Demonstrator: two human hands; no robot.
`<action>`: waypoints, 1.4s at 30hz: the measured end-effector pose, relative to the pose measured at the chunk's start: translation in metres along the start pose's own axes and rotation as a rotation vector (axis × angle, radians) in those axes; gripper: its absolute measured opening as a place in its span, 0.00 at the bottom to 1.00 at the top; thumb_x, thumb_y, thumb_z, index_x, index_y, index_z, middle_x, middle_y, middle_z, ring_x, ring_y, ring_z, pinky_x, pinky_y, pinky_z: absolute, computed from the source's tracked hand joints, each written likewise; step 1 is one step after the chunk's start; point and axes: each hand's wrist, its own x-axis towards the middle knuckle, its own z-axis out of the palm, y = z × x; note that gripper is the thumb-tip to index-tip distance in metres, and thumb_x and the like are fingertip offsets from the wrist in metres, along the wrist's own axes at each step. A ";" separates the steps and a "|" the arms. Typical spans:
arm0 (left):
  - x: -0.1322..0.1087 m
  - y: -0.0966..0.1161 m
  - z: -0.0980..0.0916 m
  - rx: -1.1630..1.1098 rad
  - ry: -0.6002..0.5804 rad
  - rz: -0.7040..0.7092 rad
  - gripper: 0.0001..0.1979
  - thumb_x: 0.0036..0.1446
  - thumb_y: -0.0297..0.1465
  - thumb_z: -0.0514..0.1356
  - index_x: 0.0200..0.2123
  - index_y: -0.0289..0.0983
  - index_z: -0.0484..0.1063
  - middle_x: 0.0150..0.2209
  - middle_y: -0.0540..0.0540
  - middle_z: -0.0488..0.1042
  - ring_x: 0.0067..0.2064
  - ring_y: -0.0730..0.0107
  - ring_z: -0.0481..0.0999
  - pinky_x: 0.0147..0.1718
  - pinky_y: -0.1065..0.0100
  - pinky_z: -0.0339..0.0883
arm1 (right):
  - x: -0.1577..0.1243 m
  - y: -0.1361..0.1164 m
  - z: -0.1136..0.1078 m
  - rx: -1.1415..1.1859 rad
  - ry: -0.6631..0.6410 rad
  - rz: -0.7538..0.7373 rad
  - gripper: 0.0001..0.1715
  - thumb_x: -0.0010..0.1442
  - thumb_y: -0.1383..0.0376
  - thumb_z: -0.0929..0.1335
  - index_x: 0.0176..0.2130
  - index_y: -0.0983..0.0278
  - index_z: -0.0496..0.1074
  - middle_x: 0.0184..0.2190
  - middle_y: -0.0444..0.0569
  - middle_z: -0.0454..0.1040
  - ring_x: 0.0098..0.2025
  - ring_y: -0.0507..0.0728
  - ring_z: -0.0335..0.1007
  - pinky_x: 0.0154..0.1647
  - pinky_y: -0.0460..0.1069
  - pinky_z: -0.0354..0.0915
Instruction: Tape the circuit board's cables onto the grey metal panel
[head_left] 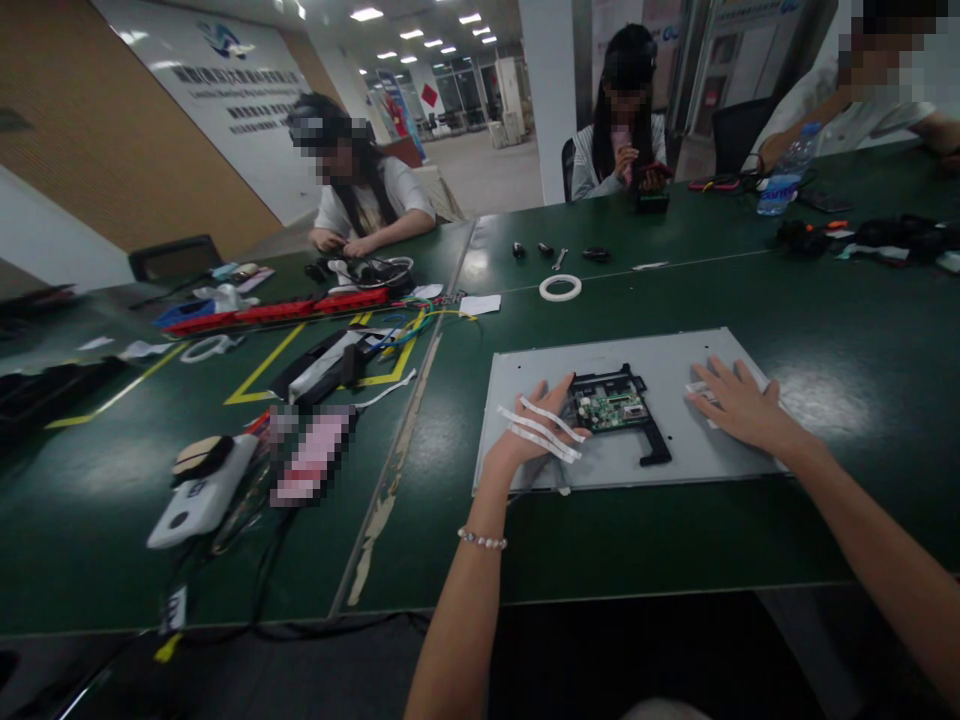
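A flat grey panel (pixel 615 350) lies on the green table in front of me, with a black bracket (pixel 657 440) and a green circuit board (pixel 611 408) on its middle. My left hand (pixel 534 430) rests at the bracket's left side, fingers stretched forward and touching or very near its edge. Several white strips (pixel 546 437) lie across the back of that hand. On the panel's right part, my right hand (pixel 739 405) is spread flat, partly covering a whitish piece (pixel 701 391) that I cannot make out. A grey cable (pixel 544 474) runs beneath my left wrist.
A roll of white tape (pixel 560 288) and a wrench (pixel 559 259) lie beyond the panel. To the left are a pink phone-shaped item (pixel 313 455), a white device (pixel 202 490) and red strips (pixel 277 312). A water bottle (pixel 787 175) stands far right. Several people sit opposite.
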 end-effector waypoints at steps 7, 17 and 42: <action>0.002 0.001 0.003 0.008 0.002 -0.021 0.43 0.55 0.50 0.57 0.67 0.42 0.42 0.67 0.38 0.51 0.68 0.40 0.42 0.60 0.33 0.36 | 0.001 -0.001 0.001 -0.002 0.008 -0.009 0.38 0.64 0.44 0.49 0.67 0.57 0.50 0.67 0.51 0.41 0.65 0.76 0.37 0.51 0.81 0.46; 0.003 -0.007 0.003 0.056 -0.096 0.005 0.49 0.50 0.57 0.57 0.67 0.42 0.41 0.68 0.38 0.45 0.68 0.40 0.38 0.60 0.33 0.35 | 0.002 0.001 0.002 0.018 0.039 -0.042 0.40 0.64 0.43 0.48 0.66 0.58 0.51 0.67 0.54 0.44 0.64 0.79 0.39 0.48 0.82 0.46; 0.020 -0.004 0.011 -0.072 0.121 0.063 0.55 0.44 0.53 0.64 0.67 0.41 0.38 0.69 0.35 0.33 0.69 0.44 0.40 0.63 0.40 0.41 | 0.007 -0.026 -0.002 -0.046 0.076 -0.029 0.32 0.66 0.49 0.53 0.65 0.55 0.54 0.65 0.51 0.48 0.65 0.73 0.42 0.51 0.80 0.47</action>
